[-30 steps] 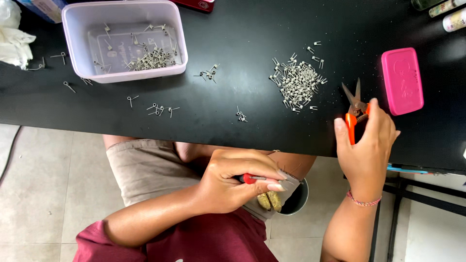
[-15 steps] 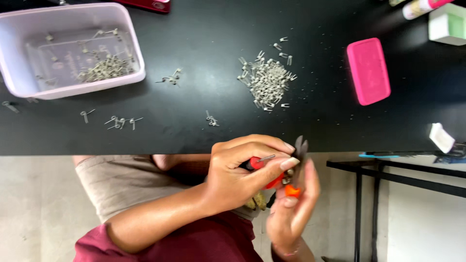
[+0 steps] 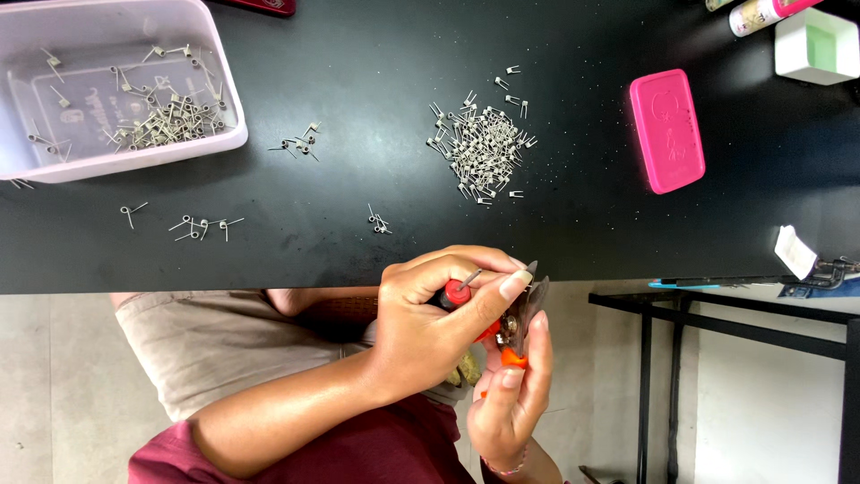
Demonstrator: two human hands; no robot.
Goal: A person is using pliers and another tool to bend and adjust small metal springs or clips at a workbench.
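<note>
My left hand (image 3: 430, 327) is closed around a small red-handled tool (image 3: 456, 293) whose thin metal tip points up and to the right. My right hand (image 3: 511, 408) grips orange-handled cutters (image 3: 512, 357), their grey metal jaws (image 3: 530, 300) right against my left fingertips. Both hands meet over my lap, just below the front edge of the black table (image 3: 358, 72). A pile of small wire torsion springs (image 3: 481, 148) lies on the table above my hands. What sits between the jaws is hidden by my fingers.
A pale plastic tub (image 3: 134, 159) with several springs inside stands at the back left. Loose springs (image 3: 202, 226) are scattered along the table front. A pink case (image 3: 667, 130), a white box (image 3: 820, 45) and a bottle (image 3: 757, 13) are at the right. A black metal frame (image 3: 717, 314) stands beside my right.
My right hand has brought the orange-handled cutters from the table's right side down to my lap, meeting my left hand. My left hand has risen slightly with the red tool.
</note>
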